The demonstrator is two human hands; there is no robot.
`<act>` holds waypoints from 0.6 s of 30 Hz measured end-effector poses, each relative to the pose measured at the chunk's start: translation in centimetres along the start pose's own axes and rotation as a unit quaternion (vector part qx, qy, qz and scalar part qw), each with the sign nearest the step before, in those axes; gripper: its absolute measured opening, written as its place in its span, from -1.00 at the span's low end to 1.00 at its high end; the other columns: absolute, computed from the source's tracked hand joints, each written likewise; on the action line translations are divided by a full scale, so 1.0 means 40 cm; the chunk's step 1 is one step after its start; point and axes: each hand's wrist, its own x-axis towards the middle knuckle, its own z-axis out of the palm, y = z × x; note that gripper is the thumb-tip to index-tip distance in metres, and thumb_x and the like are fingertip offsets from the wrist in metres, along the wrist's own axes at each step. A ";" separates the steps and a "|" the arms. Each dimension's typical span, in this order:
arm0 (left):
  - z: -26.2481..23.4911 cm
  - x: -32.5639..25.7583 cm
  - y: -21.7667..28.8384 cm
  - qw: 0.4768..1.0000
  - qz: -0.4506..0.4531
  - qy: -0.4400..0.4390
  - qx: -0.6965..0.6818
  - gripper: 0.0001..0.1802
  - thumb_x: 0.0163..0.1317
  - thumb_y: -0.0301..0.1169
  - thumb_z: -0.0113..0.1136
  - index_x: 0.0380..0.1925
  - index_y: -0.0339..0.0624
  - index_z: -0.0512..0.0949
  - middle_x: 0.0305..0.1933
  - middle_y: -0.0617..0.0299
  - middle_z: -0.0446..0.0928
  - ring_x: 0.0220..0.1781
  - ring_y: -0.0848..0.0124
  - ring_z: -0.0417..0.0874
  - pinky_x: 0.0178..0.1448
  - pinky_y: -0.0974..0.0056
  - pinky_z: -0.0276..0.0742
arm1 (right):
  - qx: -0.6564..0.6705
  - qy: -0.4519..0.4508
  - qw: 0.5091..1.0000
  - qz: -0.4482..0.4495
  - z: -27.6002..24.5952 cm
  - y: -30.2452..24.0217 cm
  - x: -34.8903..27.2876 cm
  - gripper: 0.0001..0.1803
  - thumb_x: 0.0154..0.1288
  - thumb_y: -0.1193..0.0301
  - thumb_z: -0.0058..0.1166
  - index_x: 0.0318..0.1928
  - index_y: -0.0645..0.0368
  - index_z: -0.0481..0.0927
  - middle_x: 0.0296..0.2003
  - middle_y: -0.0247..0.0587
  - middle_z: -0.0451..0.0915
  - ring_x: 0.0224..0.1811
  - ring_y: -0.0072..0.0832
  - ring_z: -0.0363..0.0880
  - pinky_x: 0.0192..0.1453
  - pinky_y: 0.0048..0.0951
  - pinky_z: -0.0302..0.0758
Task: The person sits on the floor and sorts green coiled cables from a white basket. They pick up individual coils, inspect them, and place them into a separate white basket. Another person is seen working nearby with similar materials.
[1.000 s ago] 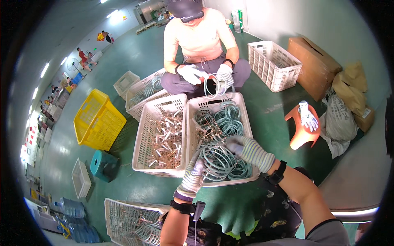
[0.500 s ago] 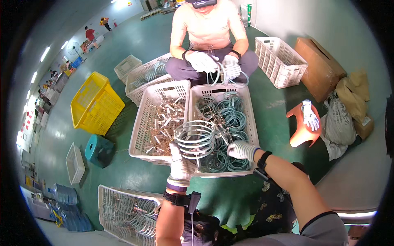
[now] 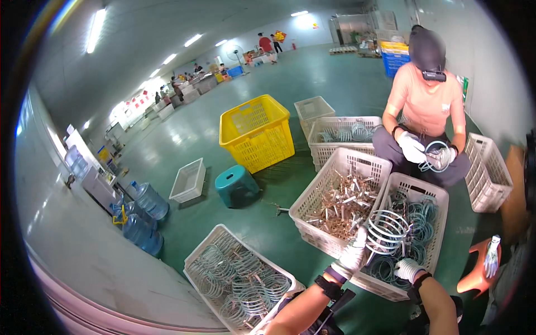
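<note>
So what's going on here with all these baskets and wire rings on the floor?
A person wearing white gloves lifts a bundle of coiled wire rings with the left hand, just above a white basket of bluish rings. The right hand is down in that basket among the rings. Beside it sits a basket of small metal pieces, and another basket of ring coils lies nearer. Opposite, a co-worker seated on the floor handles a ring too.

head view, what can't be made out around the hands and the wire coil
- Right hand grip: head view, its gloved fingers sink among rings in the crate.
- Left hand on the wire coil: fingertips hidden behind the wires.
- Metal pieces in the neighbouring crate: too small to identify.
- Forearms: cut off by the lower edge.
</note>
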 end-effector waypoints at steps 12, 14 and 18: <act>0.053 0.005 -0.024 0.998 0.019 -0.038 -0.035 -0.16 0.37 0.23 -0.08 0.40 -0.17 0.23 0.28 0.07 0.49 0.21 0.21 0.57 0.36 0.03 0.47 | -0.080 -0.113 0.979 -0.152 0.110 0.066 0.104 -0.57 0.25 0.13 0.04 -0.04 0.14 0.70 -0.02 0.00 0.67 0.03 0.00 0.63 0.15 -0.15 0.52; 0.034 -0.027 0.002 0.998 0.036 -0.033 -0.041 -0.17 0.37 0.22 -0.07 0.40 -0.18 0.23 0.27 0.06 0.49 0.20 0.21 0.58 0.34 0.03 0.49 | -0.002 -0.089 0.993 -0.077 0.060 -0.029 0.070 -0.57 0.20 0.14 0.11 -0.04 0.14 0.70 -0.02 0.02 0.67 0.02 -0.01 0.64 0.16 -0.16 0.52; 0.021 -0.040 0.001 0.997 0.052 -0.050 -0.026 -0.15 0.41 0.24 -0.17 0.41 -0.23 0.20 0.34 0.01 0.42 0.30 0.17 0.50 0.46 0.04 0.34 | 0.107 0.006 0.993 0.049 0.044 -0.047 0.037 -0.57 0.08 0.13 0.26 -0.14 0.17 0.73 -0.11 0.11 0.68 0.01 -0.02 0.66 0.12 -0.17 0.56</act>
